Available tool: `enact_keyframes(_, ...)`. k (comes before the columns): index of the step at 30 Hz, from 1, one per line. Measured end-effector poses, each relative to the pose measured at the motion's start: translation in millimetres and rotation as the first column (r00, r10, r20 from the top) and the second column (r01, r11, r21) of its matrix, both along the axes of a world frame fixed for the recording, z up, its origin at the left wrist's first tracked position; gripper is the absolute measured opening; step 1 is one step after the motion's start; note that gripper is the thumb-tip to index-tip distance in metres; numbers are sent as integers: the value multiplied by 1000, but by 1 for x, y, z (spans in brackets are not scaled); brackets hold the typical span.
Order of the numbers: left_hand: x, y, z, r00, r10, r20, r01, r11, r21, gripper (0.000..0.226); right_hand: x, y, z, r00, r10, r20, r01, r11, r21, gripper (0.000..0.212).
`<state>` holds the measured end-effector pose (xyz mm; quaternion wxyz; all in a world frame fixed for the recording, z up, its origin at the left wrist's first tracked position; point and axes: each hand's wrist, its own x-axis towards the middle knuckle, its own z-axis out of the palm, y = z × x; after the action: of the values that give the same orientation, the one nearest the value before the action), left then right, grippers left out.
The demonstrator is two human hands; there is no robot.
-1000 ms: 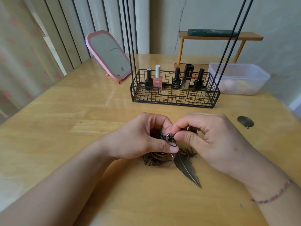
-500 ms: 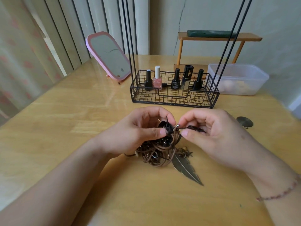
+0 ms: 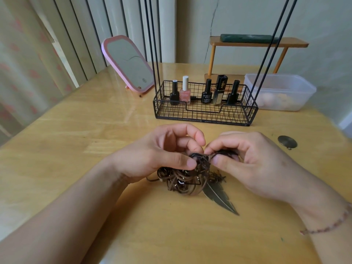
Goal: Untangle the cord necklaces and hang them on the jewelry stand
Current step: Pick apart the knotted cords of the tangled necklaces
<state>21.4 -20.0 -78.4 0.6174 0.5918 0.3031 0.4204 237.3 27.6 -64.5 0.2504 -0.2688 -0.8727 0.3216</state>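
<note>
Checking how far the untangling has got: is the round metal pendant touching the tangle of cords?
Apart. The head view shows the round pendant lying alone on the table, with bare wood and the right hand between it and the cord tangle.

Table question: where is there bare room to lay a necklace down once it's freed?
Bare table runs left of the left hand, below the pink mirror. More lies near the front edge, below the feather pendant. It is crowded between the hands' cord tangle and the wire basket.
</note>
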Motion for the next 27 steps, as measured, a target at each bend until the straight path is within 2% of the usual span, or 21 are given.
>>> enact_keyframes(3,1,-1,1,999,31,-29,-31,999,15,32,1,-1,2,999,10,54,-11,1000,13,15)
enact_keyframes(5,4,-1,1,989,105,-103,-96,991,92,28,2,-1,2,995,-4,99,2,1000,19,19)
enact_keyframes(7,7,-2,0,946,228,-230,-171,954,246,25,1,0,1,991,-50,127,50,999,2,16)
enact_keyframes(9,10,-3,-3,851,382,-359,-200,869,453,24,-1,1,-2,983,-109,147,111,994,-5,15)
enact_keyframes(11,11,-5,-4,766,495,-410,-179,777,604,23,-3,1,-4,979,-151,137,157,987,-27,16)
enact_keyframes(12,11,-6,-3,753,521,-402,-180,751,636,23,-4,0,-4,978,-166,124,173,984,-50,15)
enact_keyframes(20,5,-4,-1,707,589,-391,-176,682,710,25,-2,2,-2,967,-244,70,249,966,-74,20)
enact_keyframes(23,7,-6,1,688,625,-369,-177,638,750,23,-1,3,-1,947,-320,1,320,946,-46,19)
enact_keyframes(27,10,-6,-2,662,662,-353,-185,600,778,18,-7,-1,-4,940,-333,-78,333,943,-17,13)
